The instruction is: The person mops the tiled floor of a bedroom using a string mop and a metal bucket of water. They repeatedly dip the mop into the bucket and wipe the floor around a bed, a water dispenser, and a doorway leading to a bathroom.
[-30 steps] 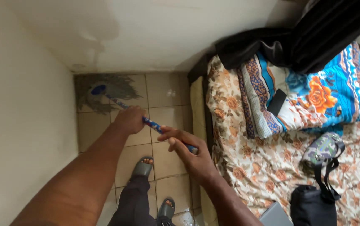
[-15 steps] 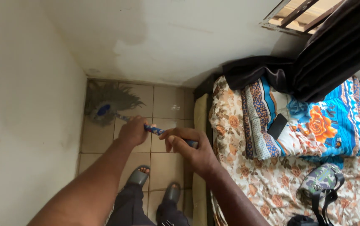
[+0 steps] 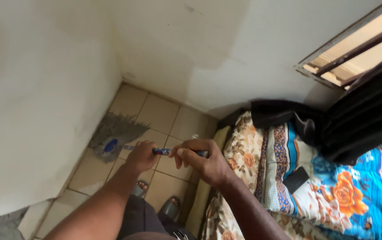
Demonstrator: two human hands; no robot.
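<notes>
Beige floor tiles are meeting pale walls in a corner, with a bed lying just to the right under a flowered sheet, a bright blanket and a dark curtain hanging below a window. A mop is resting its grey strings on the tiles near the corner. The left hand is clamping its fingers around the blue patterned handle lower down, while the right hand is gripping the top end, fingers curled tight. Both arms are reaching forward over sandalled feet.
</notes>
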